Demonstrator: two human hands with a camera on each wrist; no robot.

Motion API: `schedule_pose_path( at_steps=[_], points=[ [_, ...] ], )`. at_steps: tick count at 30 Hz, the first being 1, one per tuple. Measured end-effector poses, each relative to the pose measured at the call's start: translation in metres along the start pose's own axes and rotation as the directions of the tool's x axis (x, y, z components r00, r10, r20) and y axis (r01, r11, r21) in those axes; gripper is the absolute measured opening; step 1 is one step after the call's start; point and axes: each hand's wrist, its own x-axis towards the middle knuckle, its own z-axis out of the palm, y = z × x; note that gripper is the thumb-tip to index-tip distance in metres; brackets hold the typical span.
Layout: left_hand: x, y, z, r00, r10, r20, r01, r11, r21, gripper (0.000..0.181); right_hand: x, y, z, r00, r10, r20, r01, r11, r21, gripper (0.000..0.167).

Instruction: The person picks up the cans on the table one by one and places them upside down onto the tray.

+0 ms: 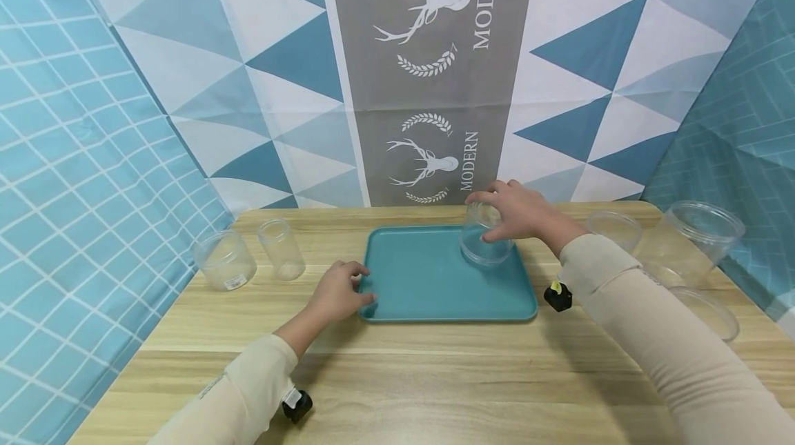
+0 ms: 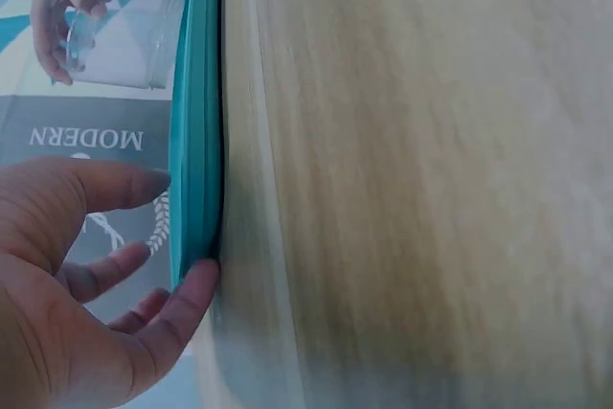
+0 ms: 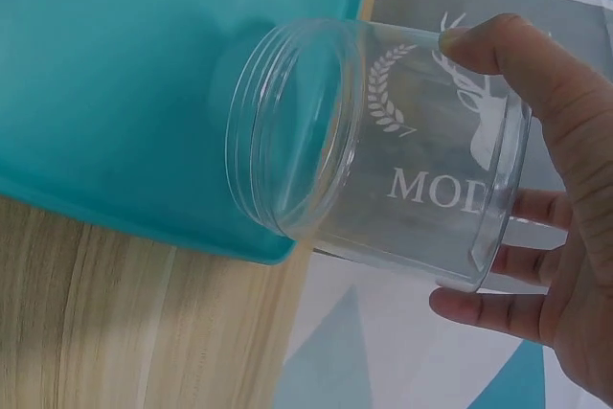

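A teal tray (image 1: pixel 428 293) lies on the wooden table. My right hand (image 1: pixel 512 210) grips a clear jar (image 3: pixel 421 198) near its base, thumb on one side and fingers on the other. The jar is upside down, its threaded mouth facing the right back part of the tray; I cannot tell whether it touches. My left hand (image 1: pixel 338 291) is at the tray's left front corner, with loosely bent fingers. In the left wrist view, this hand (image 2: pixel 86 284) has one fingertip beside the tray's rim (image 2: pixel 198 122) and nothing gripped.
On the left stand a wide clear jar (image 1: pixel 225 262) with a label and a narrow clear jar (image 1: pixel 282 250). To the right are a small clear container (image 1: pixel 615 230), a large clear jar (image 1: pixel 692 245) and a clear round piece (image 1: pixel 714 317). Patterned cloth hangs behind the table.
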Motion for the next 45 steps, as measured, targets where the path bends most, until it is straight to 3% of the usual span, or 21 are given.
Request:
schedule_pose_path(
  at_steps=[5,12,25,45],
  points=[
    [0.006,-0.003,0.001,0.996,-0.086,0.015,0.087,0.995,-0.056,0.052,0.002,0.001,0.002,1.000,0.006,0.013,-0.006,1.000,-0.022,0.072],
    [0.013,-0.005,0.003,0.981,-0.191,0.040,0.194,0.976,-0.100,0.056,0.007,0.002,0.004,1.000,0.013,0.019,-0.012,1.000,-0.024,0.071],
    [0.013,-0.004,0.004,0.967,-0.241,0.088,0.253,0.951,-0.177,0.059,0.014,0.002,0.004,0.999,0.008,0.032,-0.007,0.999,-0.034,0.070],
    [0.014,-0.005,0.004,0.957,-0.268,0.111,0.287,0.930,-0.230,0.059,0.017,0.001,0.009,0.995,0.053,0.083,-0.054,0.998,0.014,0.073]
  ],
)
